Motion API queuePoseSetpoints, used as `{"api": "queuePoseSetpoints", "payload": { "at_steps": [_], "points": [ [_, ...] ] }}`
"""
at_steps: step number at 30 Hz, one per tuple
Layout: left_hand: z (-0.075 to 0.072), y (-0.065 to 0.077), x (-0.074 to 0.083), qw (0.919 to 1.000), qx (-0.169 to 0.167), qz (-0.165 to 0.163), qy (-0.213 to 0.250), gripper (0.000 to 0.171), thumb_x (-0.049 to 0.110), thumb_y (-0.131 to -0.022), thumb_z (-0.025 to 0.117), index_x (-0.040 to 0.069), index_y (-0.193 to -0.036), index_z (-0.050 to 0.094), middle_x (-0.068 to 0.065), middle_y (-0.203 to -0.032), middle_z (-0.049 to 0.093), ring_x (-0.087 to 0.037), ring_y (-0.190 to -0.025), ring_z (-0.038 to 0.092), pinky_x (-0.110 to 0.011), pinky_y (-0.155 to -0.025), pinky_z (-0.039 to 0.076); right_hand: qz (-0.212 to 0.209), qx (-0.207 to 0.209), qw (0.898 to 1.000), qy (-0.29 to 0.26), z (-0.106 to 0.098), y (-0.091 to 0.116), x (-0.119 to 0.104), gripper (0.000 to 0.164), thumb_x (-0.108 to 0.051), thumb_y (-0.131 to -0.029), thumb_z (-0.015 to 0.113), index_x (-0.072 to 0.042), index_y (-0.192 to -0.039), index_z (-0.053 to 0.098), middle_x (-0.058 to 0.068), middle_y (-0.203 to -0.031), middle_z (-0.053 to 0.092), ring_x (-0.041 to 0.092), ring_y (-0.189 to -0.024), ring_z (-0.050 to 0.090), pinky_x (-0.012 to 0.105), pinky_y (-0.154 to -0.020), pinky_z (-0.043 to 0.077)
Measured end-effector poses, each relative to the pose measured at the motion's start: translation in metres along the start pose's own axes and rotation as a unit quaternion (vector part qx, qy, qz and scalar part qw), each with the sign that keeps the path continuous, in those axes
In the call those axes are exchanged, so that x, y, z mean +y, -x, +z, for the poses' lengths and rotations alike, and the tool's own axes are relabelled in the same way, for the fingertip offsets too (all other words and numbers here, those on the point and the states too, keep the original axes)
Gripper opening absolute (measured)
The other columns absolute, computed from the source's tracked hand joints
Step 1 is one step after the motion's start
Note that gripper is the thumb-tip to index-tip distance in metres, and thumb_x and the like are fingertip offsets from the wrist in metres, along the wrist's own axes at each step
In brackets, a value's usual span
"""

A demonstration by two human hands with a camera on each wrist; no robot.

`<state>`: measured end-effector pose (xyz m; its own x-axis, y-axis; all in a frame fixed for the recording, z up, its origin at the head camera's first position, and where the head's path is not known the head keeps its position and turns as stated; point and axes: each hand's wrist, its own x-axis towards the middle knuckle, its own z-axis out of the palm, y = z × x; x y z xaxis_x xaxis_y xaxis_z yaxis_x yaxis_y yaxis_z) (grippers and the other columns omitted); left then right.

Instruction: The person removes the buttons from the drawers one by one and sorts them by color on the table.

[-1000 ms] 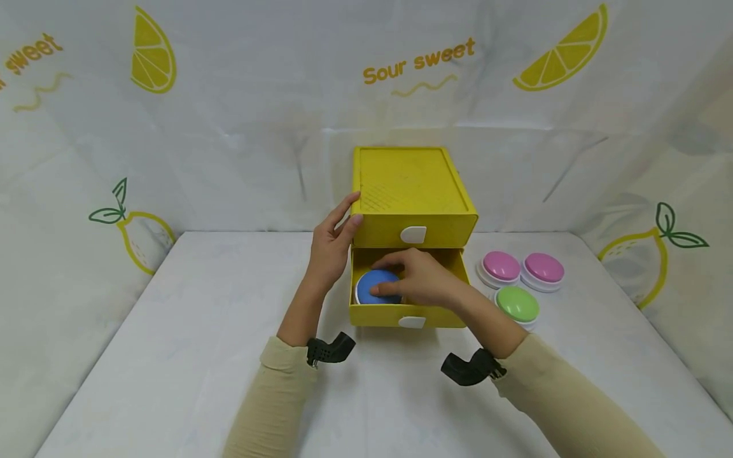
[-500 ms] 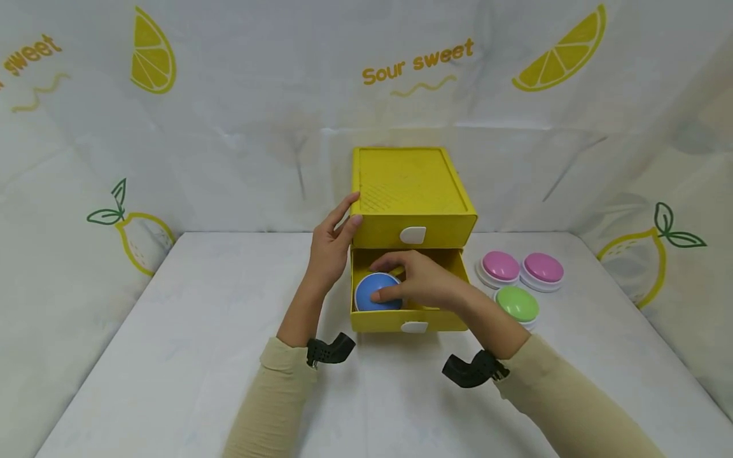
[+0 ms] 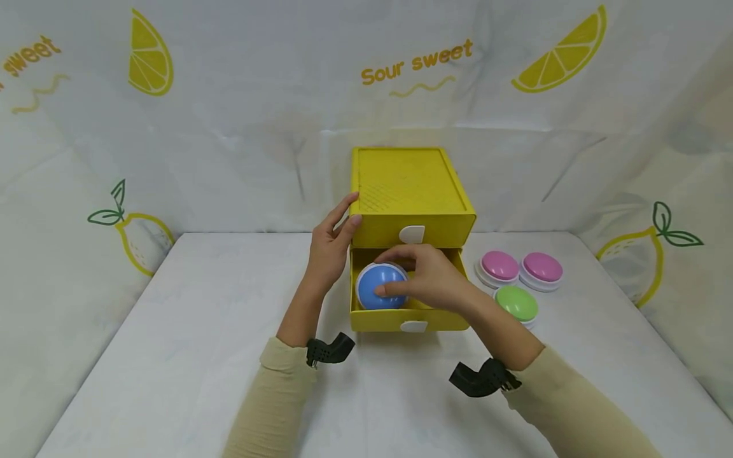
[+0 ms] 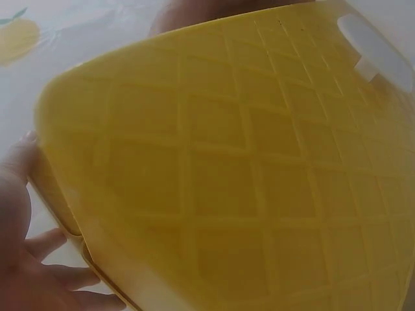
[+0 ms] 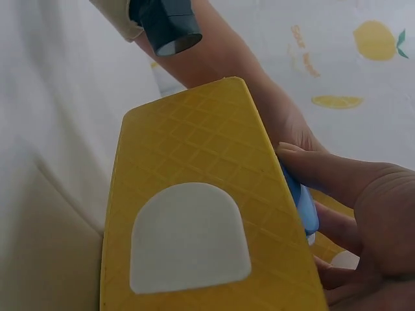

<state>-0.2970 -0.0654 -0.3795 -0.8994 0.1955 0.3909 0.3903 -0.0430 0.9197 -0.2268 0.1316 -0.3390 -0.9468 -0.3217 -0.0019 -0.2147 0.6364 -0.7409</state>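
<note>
A yellow two-drawer box stands at the back of the table, its lower drawer pulled out. My right hand reaches into that drawer and grips a blue dome-shaped push button with a white rim. Its thumb lies across the blue dome while the fingers go round the far rim. In the right wrist view, the drawer front covers much of the blue button. My left hand rests with extended fingers against the box's left side, thumb at the front corner.
To the right of the box sit two pink push buttons and a green one, all on white bases. The upper drawer, with its white handle, is pushed in. A white lemon-print sheet hangs behind the table.
The lower drawer has slid slightly outward. The blue push button has risen a little in my right hand and shifted right, its dome facing me more. My left hand stays where it was.
</note>
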Motion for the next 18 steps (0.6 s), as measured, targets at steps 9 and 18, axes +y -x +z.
{"api": "queuePoseSetpoints", "payload": {
  "at_steps": [9, 18],
  "points": [
    [0.001, -0.001, -0.001, 1.0000, 0.007, -0.006, -0.001, 0.045, 0.030, -0.106, 0.054, 0.030, -0.151, 0.050, 0.008, -0.160, 0.042, -0.023, -0.137, 0.056, -0.043, -0.112, 0.048, 0.011, 0.049, 0.998, -0.043, -0.017, 0.018, 0.002, 0.052, -0.036, -0.083, 0.085, -0.016, -0.128, 0.068, 0.009, -0.127, 0.069, 0.031, -0.117, 0.066, 0.047, -0.095, 0.059],
    [0.000, -0.001, -0.002, 0.9999, 0.004, -0.005, 0.009, 0.045, 0.030, -0.106, 0.055, 0.029, -0.151, 0.050, 0.009, -0.160, 0.041, -0.021, -0.138, 0.055, -0.043, -0.112, 0.048, 0.055, 0.092, 0.991, -0.076, -0.044, 0.039, 0.011, 0.053, -0.035, -0.085, 0.082, -0.016, -0.131, 0.064, 0.012, -0.138, 0.061, 0.037, -0.127, 0.062, 0.052, -0.099, 0.056]
  ]
}}
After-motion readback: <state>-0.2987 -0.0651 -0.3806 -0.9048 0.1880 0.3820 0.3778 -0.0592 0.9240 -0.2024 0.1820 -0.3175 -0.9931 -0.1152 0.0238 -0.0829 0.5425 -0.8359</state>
